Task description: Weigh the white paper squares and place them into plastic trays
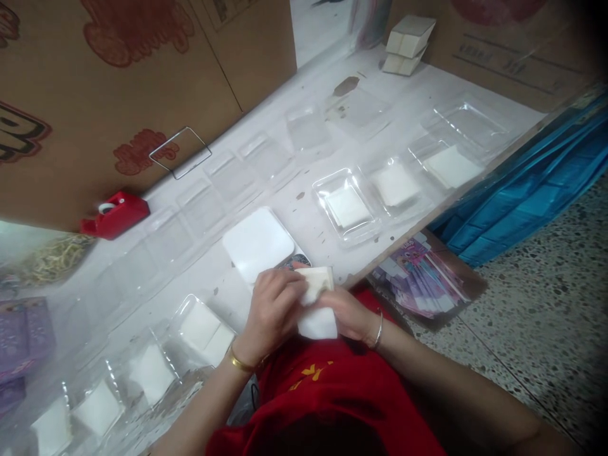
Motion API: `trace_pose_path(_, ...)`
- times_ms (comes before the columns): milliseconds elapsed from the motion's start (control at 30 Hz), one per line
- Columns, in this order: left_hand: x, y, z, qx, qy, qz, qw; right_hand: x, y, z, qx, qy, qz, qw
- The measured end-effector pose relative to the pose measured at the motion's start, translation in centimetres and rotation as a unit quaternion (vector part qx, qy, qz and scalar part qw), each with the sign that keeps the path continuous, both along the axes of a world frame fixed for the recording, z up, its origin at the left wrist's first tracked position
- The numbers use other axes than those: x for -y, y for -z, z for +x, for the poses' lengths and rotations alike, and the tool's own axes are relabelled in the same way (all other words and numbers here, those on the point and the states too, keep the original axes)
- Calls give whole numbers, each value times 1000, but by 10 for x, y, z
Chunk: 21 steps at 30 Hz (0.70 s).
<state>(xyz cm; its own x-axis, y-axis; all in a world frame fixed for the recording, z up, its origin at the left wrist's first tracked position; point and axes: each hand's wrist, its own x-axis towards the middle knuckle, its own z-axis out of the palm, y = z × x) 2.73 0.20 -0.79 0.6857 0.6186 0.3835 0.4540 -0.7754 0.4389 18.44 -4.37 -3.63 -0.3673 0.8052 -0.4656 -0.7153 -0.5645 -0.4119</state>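
Both hands are close to my body at the table's front edge. My left hand (278,303) curls its fingers around the left side of a stack of cream paper pieces (323,276). My right hand (350,311) grips the same stack from the right. Below it, white paper (318,324) hangs or folds down between the hands; whether it belongs to the same stack I cannot tell. Just beyond my left hand lies a flat white device like a small scale (259,244), its dark panel partly hidden by the fingers.
Clear plastic trays holding white paper stacks stand to the right (348,208) and lower left (202,326). More clear trays (230,172) line the back. A red tape dispenser (116,215), a wire frame (180,152), cardboard boxes (142,76) and cream stacks (409,39) border the table.
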Motion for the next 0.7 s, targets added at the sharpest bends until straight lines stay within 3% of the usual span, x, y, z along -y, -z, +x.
trace_pose_path(233,-3,-1,-3,5,-10,65,998,-5,4,-3,-13,-8,17,1000)
trace_pose_path(367,-14,-6,-10,4,-13,26,1000,-8,8,-2,-5,-15,17,1000)
trace_pose_path(500,-50,-11,-27,-3,-67,-80,995,-9,13,0,10,-41,21,999)
trace_pose_path(600,-87,-9,-41,-50,-125,-158,978,-8,14,2,8,-23,25,999)
trace_pose_path(700,-119,-3,-52,-104,-134,-224,960,-7,13,4,-7,-13,24,1000)
